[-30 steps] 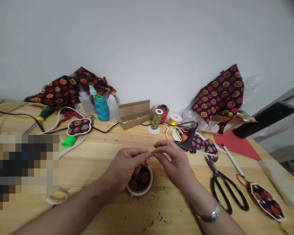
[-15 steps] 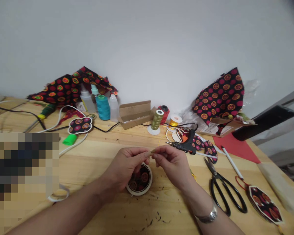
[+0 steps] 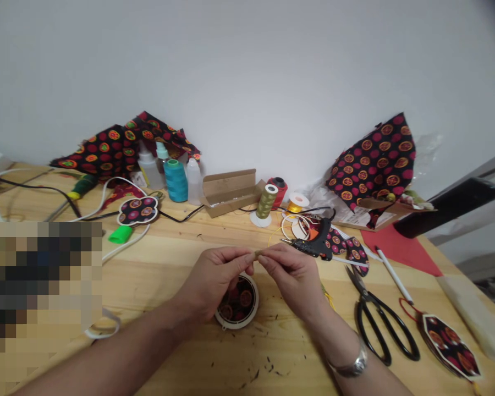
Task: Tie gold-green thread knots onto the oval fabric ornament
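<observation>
My left hand [image 3: 218, 278] and my right hand [image 3: 291, 275] meet at the fingertips above the table, both closed in a pinch. A tiny olive-brown bit [image 3: 257, 253] shows between them, too small to name. Below my left hand lies a round white-rimmed frame [image 3: 253, 308] filled with black patterned fabric, partly covered by the fingers. Yellow-green threads [image 3: 328, 300] stick out beside my right wrist, mostly hidden by it. A black glue gun [image 3: 313, 242] rests just beyond my right hand. Large black-handled scissors [image 3: 367, 297] lie to the right of it.
Along the wall stand a teal thread cone [image 3: 176, 181], an olive thread spool [image 3: 267, 203], an open cardboard box [image 3: 231, 192] and squeeze bottles [image 3: 195, 181]. A flower-shaped fabric piece [image 3: 137, 210] and green cap [image 3: 120, 235] lie left; an octagonal ornament [image 3: 451, 344] and white pen [image 3: 395, 276] right.
The whole view has shifted slightly, so the things on the table appear a little farther right. Both hands keep their pinch, and slightly more of the olive-brown bit shows.
</observation>
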A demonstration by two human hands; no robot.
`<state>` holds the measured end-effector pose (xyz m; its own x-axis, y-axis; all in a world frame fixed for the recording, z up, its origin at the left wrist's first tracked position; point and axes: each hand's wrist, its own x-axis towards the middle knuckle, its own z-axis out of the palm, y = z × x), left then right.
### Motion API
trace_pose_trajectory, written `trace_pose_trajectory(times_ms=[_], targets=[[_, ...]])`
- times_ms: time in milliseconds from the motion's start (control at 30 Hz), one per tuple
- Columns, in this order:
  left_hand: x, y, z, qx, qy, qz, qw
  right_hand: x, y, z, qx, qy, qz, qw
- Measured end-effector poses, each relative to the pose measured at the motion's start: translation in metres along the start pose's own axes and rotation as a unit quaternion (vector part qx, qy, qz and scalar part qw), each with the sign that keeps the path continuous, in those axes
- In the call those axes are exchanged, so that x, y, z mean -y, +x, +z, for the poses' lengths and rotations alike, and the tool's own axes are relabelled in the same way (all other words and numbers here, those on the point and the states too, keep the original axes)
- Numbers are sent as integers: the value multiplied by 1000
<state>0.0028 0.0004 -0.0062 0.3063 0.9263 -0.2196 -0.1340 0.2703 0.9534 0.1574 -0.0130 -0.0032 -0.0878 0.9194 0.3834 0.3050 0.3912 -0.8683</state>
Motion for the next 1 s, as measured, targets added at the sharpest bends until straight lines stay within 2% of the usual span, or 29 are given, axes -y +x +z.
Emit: trace_pose_trajectory(times_ms=[367,667,1000], targets=[[1,-1,1,-29,53,24,998,2,1,2,-34,14,39,999],[-1,-3,2,-25,75,19,997,5,2,1,-38,0,51,998],[-2,-5,2,-27,106,41,993,4,0,2,-42,20,100,994]])
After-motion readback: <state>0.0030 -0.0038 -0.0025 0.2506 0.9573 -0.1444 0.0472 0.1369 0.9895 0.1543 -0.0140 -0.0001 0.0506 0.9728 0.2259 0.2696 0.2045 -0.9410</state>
